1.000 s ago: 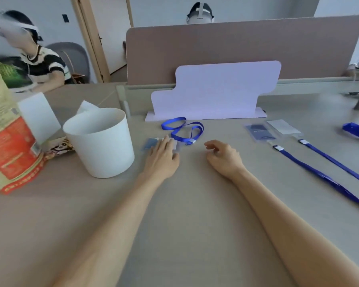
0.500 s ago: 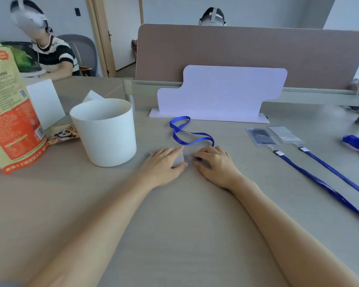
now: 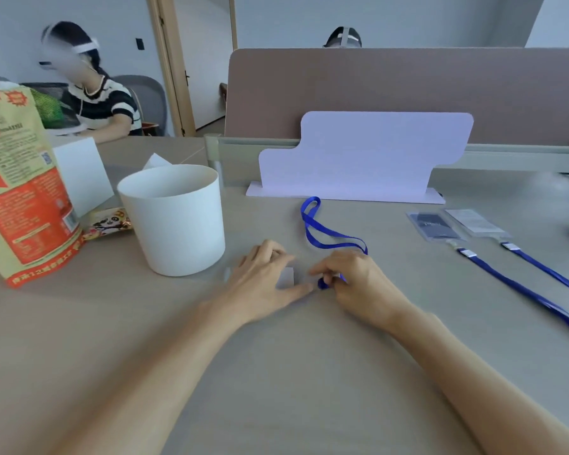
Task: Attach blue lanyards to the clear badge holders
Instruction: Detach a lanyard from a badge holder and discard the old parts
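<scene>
My left hand lies flat on a clear badge holder on the desk, pinning it; most of the holder is hidden under the fingers. Touching its right side, my right hand pinches the clip end of a blue lanyard, whose loop trails away toward the white stand. At the right lie two more badge holders, one with a dark card and one clear, each joined to a long blue lanyard.
A white bucket stands left of my hands, with a red and green snack bag and a small wrapper beyond it. A white stand and a desk divider are behind. Two people sit at the back.
Both hands came together and slid the holder nearer to me. My right hand closed on the lanyard's clip end, and the lanyard's coil has stretched out.
</scene>
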